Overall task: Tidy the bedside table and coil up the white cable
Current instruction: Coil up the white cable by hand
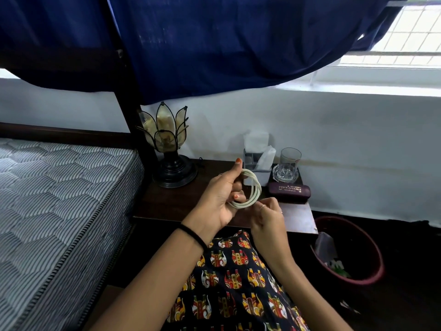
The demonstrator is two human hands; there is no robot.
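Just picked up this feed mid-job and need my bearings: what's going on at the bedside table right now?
A person is coiling the white cable above the bedside table. The left hand holds the loops, several turns already gathered, while the right hand pinches the coil at its lower edge. On the table stand a lotus-shaped lamp, a tissue holder, a glass and a spectacle case. A red bin sits on the floor to the right.
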